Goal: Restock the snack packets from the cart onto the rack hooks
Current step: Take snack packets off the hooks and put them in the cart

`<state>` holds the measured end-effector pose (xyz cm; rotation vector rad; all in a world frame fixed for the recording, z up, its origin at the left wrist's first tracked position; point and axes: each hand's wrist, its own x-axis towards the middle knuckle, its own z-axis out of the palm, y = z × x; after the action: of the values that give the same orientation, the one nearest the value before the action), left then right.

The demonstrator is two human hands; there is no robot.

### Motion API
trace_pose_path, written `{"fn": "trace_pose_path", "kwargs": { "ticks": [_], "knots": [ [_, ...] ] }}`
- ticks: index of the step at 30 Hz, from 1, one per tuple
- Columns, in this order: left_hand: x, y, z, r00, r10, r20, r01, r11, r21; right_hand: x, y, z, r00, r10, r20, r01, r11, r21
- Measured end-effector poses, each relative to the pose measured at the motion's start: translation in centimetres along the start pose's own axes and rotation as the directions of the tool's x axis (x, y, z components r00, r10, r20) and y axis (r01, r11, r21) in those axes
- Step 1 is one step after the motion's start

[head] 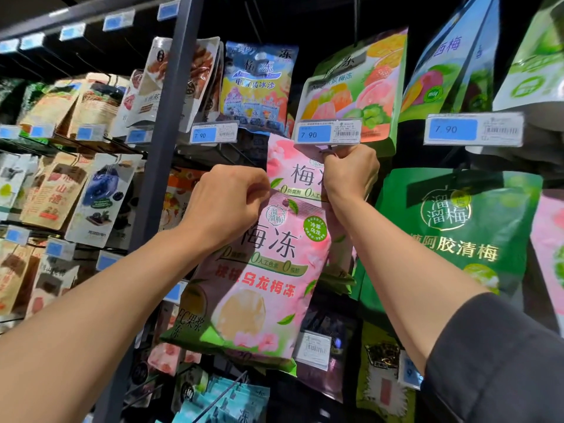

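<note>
Head view: rack (164,123) full of hanging bags; pink snack packet (262,270), light and crinkly, best held at its stiff top seal. Left hand (225,203) pinches its top edge; right hand (351,172) grips another pink packet (293,169), probably at the hook.

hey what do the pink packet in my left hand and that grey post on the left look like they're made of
Pink packet: probably thin plastic film with a glossy printed face; it shows sheen and creases where the left hand pinches its top.
Grey post: looks like painted or coated metal with a matte finish, judging by its straight flat faces and even colour. Neither can be confirmed by sight alone.
</note>
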<state>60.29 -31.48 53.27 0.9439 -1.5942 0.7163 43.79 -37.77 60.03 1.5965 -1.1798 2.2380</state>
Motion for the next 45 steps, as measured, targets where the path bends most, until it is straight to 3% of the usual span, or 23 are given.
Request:
{"fn": "trace_pose_path", "kwargs": {
  "ticks": [7, 13, 25, 37, 45],
  "knots": [
    [-0.1, 0.9, 1.1, 0.996, 0.075, 0.049, -0.076, 0.997, 0.019, -0.3, 2.8, 0.4, 0.999, 0.035, 0.016, -0.034, 0.997, -0.068],
    [-0.5, 0.1, 1.7, 0.997, 0.065, 0.051, -0.065, 0.998, 0.001, -0.8, 2.5, 0.4, 0.998, -0.063, -0.018, 0.064, 0.994, 0.087],
    [0.1, 0.2, 0.9, 0.999, 0.045, 0.027, -0.044, 0.998, -0.043, -0.3, 0.7, 1.7, 0.993, 0.09, -0.08, -0.076, 0.982, 0.173],
    [-0.3, 0.0, 1.3, 0.998, 0.037, 0.05, -0.035, 0.998, -0.045, 0.4, 2.2, 2.1, 0.986, 0.135, -0.096, -0.102, 0.951, 0.294],
    [-0.1, -0.1, 2.3, 0.996, 0.065, 0.055, -0.062, 0.996, -0.064, 0.6, 2.4, 2.0, 0.996, 0.016, -0.093, 0.009, 0.966, 0.259]
  ]
}}
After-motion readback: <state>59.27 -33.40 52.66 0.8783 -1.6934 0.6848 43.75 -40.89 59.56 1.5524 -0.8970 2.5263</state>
